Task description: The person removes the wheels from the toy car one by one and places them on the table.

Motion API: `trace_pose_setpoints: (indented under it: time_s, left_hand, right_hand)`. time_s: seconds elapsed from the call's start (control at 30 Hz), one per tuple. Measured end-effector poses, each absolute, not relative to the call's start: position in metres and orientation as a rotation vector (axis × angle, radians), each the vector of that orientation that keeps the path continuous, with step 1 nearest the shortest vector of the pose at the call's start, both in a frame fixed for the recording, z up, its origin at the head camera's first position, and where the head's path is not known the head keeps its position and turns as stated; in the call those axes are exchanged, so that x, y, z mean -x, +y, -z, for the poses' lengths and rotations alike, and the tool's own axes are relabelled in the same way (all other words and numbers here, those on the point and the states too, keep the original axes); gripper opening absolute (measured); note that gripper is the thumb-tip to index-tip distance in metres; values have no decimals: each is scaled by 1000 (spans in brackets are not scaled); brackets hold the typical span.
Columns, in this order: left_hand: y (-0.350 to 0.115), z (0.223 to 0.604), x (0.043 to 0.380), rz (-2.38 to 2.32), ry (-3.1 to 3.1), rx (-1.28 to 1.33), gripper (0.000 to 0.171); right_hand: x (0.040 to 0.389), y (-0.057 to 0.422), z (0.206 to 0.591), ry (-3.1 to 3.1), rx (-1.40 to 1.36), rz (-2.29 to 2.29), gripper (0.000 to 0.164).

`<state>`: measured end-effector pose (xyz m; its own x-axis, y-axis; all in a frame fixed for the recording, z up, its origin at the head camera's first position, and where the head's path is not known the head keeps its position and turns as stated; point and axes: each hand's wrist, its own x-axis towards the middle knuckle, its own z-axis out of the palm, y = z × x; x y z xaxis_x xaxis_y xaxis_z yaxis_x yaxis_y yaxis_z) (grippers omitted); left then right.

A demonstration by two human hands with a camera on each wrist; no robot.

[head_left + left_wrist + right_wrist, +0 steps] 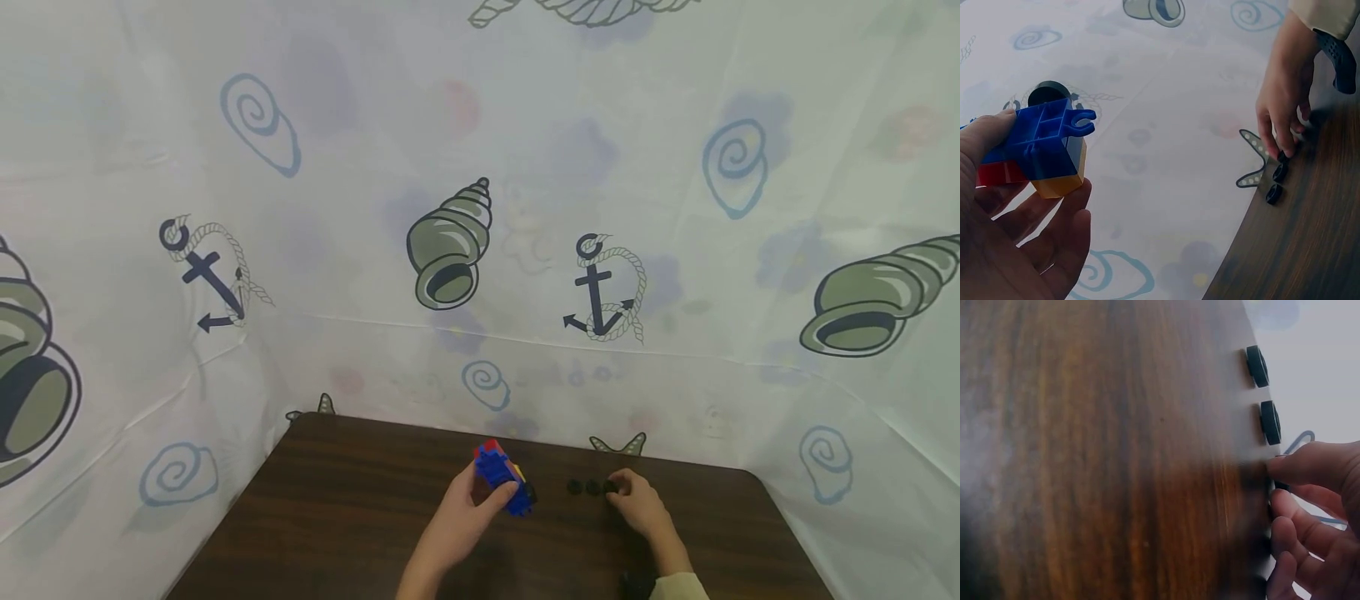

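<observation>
My left hand (459,518) holds a toy block car (497,472) above the table, tilted with its blue base toward me. Red and yellow blocks sit on the base's other side, and a blue hook (1080,122) juts from one end. One black wheel (1049,92) shows at the car's side. On the table, my right hand (641,505) pinches a small black toy wheel (1281,485) between thumb and fingertips, which mostly hide it. Two similar wheels (1270,422) stand in a row beside it.
The dark wooden table (337,508) ends at a white cloth (360,167) printed with shells and anchors, hanging behind and at both sides. A dark strap-like object (1337,61) is by the right wrist.
</observation>
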<state>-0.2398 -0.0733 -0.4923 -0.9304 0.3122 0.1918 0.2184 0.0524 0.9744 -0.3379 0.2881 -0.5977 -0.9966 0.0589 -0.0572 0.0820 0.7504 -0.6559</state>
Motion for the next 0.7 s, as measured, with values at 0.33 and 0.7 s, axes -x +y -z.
trace_pose_setpoints:
  time_s: [0.33, 0.7]
  left_hand:
    - [-72, 491, 240, -2048, 2221, -597, 41]
    - [-72, 491, 240, -2056, 2214, -581, 48]
  right_hand:
    - [341, 287, 596, 2920, -102, 1110, 36]
    - [334, 287, 596, 2817, -128, 1390, 38]
